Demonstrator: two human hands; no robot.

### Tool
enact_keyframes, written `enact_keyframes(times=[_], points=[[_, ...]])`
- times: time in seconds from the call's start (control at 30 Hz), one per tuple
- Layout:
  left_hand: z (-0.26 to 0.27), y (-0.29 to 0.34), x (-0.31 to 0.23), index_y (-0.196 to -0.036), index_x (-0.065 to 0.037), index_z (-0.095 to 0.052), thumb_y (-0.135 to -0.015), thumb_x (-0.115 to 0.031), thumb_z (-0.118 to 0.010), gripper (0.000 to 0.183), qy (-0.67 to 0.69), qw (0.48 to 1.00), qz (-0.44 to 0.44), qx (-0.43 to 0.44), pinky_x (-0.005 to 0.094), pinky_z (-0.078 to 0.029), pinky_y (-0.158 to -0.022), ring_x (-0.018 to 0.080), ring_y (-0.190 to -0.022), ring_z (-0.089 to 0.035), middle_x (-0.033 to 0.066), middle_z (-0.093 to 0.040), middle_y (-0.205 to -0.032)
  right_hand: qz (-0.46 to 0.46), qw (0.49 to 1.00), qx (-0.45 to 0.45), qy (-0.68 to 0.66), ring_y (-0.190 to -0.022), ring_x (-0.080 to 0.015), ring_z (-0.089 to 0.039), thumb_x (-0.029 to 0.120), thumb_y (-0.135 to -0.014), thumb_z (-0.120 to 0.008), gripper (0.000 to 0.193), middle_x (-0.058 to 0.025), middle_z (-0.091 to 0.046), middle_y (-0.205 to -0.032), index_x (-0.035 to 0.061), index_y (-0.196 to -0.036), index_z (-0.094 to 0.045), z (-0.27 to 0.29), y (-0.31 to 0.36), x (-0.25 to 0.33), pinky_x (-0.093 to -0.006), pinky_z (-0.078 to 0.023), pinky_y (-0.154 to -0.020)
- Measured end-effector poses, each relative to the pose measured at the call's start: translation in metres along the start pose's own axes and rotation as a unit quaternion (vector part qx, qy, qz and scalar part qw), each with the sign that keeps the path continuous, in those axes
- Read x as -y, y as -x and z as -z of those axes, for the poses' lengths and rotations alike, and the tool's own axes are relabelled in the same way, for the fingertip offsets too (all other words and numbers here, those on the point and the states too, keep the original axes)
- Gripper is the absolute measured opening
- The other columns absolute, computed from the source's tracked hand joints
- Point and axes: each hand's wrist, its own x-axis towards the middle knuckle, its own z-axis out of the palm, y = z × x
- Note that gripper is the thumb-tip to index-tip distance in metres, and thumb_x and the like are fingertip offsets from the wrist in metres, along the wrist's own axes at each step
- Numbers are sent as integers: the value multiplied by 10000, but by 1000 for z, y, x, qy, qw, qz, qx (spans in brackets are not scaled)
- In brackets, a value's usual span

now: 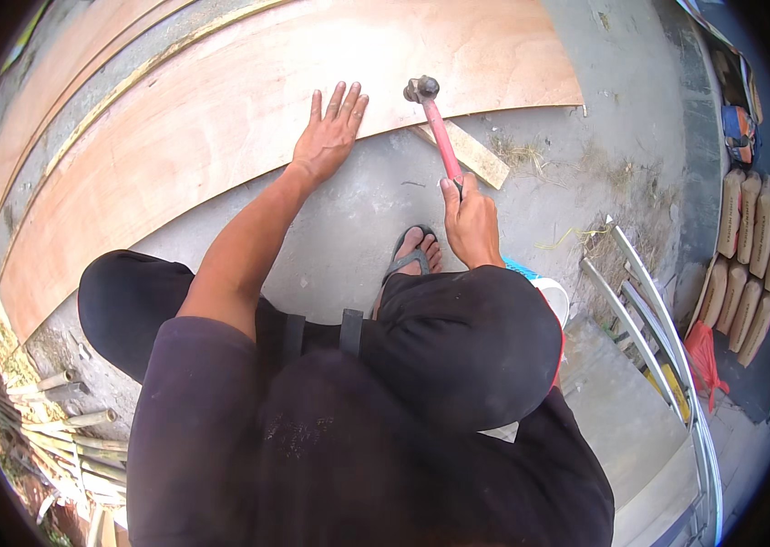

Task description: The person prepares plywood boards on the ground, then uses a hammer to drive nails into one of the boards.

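Note:
My left hand lies flat with fingers spread on the near edge of a large plywood sheet. My right hand is closed around the handle end of a ball-peen hammer with a red shaft. The dark metal hammer head is over the sheet's near edge, to the right of my left hand; I cannot tell whether it touches the wood. A short wooden batten sticks out from under the sheet beside the hammer shaft.
Another plywood sheet lies at the far left. A white bucket stands by my right knee. Metal channels lie to the right, near stacked paper sacks and a red plastic bag. Bamboo poles are piled at the lower left.

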Motion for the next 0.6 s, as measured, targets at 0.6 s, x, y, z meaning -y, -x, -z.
enact_keyframes(times=[0.6], points=[[18,-10,-20,-1632,-57,-201,-860,-21,-554,850,80,996,24,12,598,-110,-1272,338,-1591,-124,139,-152,-1719,-69,964,-122,226,-813,-452,-675,377,-937,-706,360,-218,-699,-871,35,-973,-599,153,-5,-176,-542,-510,-711]])
